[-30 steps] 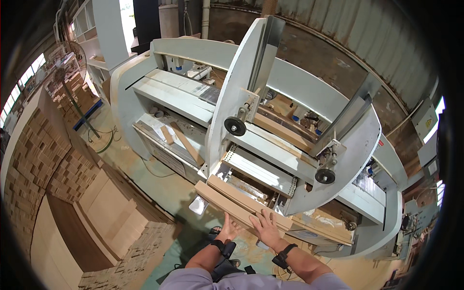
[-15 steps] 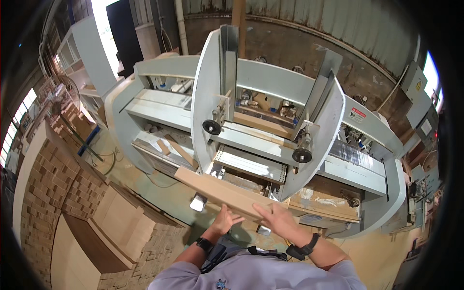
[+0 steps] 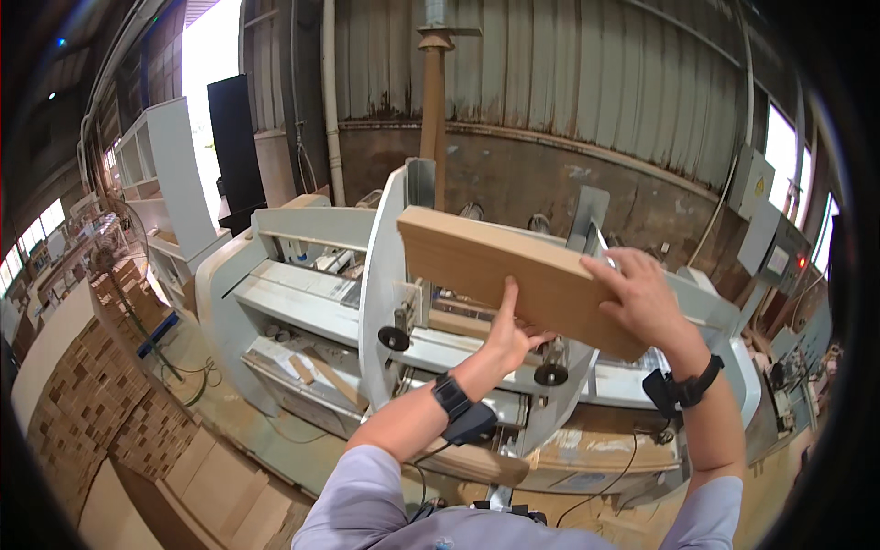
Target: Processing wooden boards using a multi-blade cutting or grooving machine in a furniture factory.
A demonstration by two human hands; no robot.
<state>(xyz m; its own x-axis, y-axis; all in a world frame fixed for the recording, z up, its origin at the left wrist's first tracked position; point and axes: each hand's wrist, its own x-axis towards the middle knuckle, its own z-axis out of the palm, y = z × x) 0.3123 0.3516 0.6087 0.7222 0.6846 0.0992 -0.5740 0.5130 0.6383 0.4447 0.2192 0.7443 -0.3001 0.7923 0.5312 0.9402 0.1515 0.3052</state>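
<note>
A flat, thick wooden panel (image 3: 486,270) with a pale long edge is raised in front of me, tilted so its broad face shows. My left hand (image 3: 504,344) is closed on its lower edge, thumb up against the face and fingers partly hidden beneath. Gripping the right end is my right hand (image 3: 642,298), its fingers lying across the top edge. Behind the panel stands a pale grey machine (image 3: 298,298) with two upright curved plates. Black round knobs (image 3: 394,338) sit on these plates, and the panel hides part of the machine's middle.
High stacks of wooden pieces (image 3: 115,394) fill the lower left. A pedestal fan (image 3: 105,261) stands beyond them. Loose wood strips (image 3: 335,378) lie on the machine's left ledge. At the far right is a control box (image 3: 779,261) with a red light.
Both hands have lifted the panel from low near my body up in front of the machine and tilted its face toward me. My view has risen, showing more of the back wall.
</note>
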